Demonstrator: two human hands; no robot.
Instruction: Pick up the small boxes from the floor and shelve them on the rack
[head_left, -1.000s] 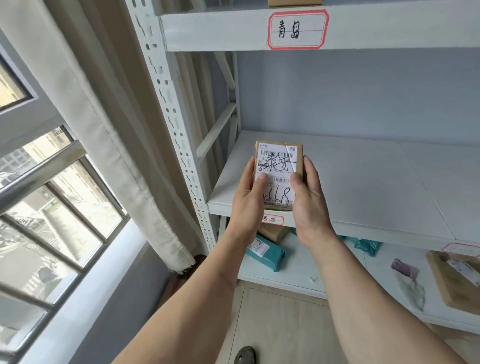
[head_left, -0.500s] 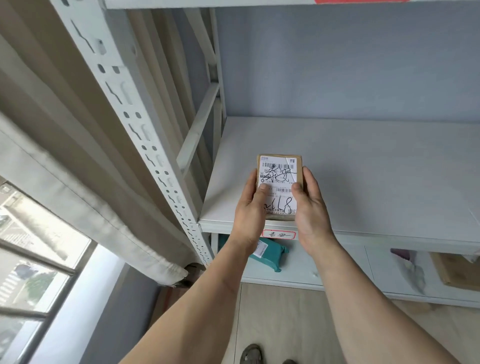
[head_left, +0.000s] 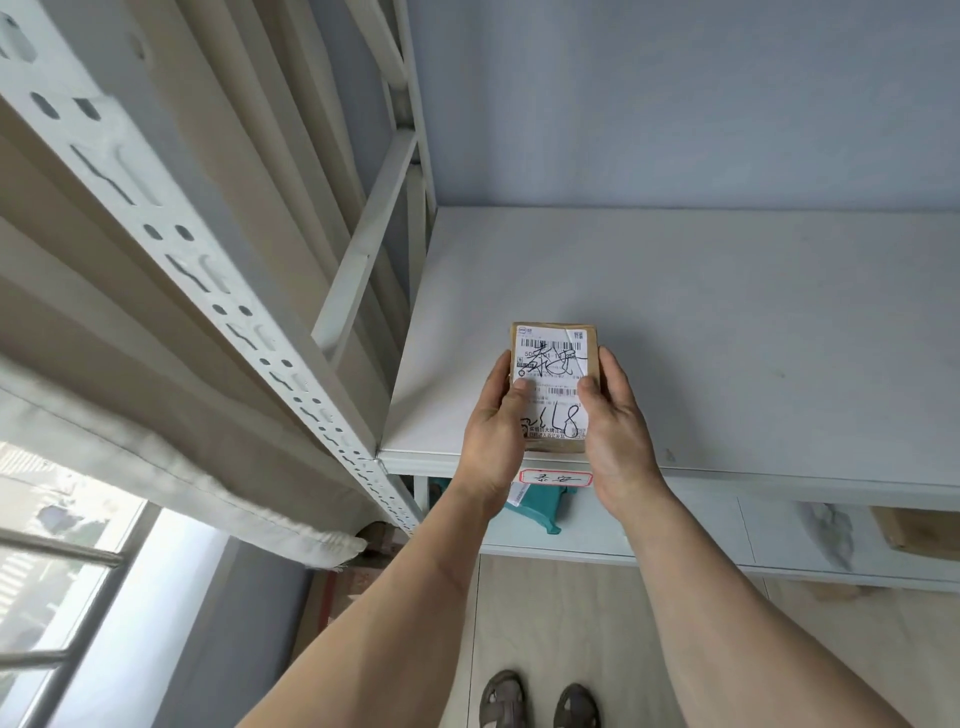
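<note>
A small brown cardboard box (head_left: 554, 364) with a white shipping label and black handwriting is held over the front left part of a white rack shelf (head_left: 727, 322). My left hand (head_left: 496, 431) grips its left edge, thumb on the label. My right hand (head_left: 613, 431) grips its right edge, thumb on the label too. The box's near end lies over the shelf's front edge, just above a red-bordered tag (head_left: 556, 478). Whether the box rests on the shelf or hovers above it I cannot tell.
A perforated white rack upright (head_left: 208, 270) rises at the left, with a beige curtain (head_left: 156, 457) and a window beyond it. The lower shelf holds a teal parcel (head_left: 537, 512), a grey bag (head_left: 828, 535) and a brown box (head_left: 919, 530). My sandalled feet (head_left: 540, 701) stand on the wooden floor.
The view has closed in on the shelf and tilted down. The box, still held by both hands, sits further over the shelf's front edge than a second ago.
</note>
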